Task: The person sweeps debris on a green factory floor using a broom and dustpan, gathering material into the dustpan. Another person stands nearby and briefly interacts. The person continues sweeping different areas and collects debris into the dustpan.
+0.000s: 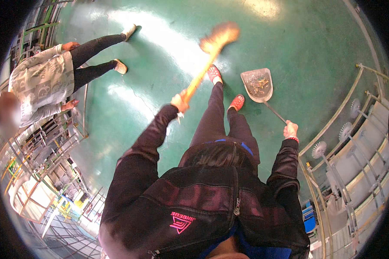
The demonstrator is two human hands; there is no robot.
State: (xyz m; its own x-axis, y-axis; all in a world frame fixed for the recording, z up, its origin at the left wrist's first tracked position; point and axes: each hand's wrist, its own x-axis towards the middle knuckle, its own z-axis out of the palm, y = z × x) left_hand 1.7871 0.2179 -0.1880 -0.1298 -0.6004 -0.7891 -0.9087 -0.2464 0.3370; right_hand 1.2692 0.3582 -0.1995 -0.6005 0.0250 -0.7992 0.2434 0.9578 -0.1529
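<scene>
Black jacket (pixel 203 200) fabric fills the lower middle of the frame. Near the centre, the left hand (pixel 180 102) grips a broom (pixel 204 70), its blurred head at upper middle; right of centre, the right hand (pixel 291 129) grips the handle of a dustpan (pixel 250 79) holding debris (pixel 259 85), above green floor (pixel 307 52).

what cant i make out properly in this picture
All in the head view:
Broom bristles: smeared by motion blur.
Debris in the dustpan: pieces too small to identify.
Gripped part of the broom handle: covered by the left hand.
Gripped part of the dustpan handle: covered by the right hand.
</scene>
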